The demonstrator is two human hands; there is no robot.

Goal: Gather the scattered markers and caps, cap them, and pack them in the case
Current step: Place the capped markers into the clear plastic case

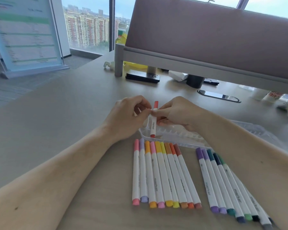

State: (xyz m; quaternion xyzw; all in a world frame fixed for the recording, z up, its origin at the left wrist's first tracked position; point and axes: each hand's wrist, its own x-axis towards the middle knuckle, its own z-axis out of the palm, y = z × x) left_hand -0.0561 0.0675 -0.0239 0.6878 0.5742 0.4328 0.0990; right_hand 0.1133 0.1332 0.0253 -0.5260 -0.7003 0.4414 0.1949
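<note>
A red marker (153,123) with a white barrel stands nearly upright above the clear plastic case (181,138), red cap on top. My left hand (128,117) pinches it near the cap from the left, and my right hand (176,113) grips the barrel from the right. On the table in front lies a row of several capped markers in pink, orange and yellow tones (163,173). A second group of several capped markers in purple, green and dark tones (226,183) lies to the right, partly under my right forearm.
A grey desk divider (206,39) rises behind the case. Under it sit a black flat box (142,78), a dark cup (195,81) and a cable port (219,96). A standing sign board (23,34) is at far left on the floor.
</note>
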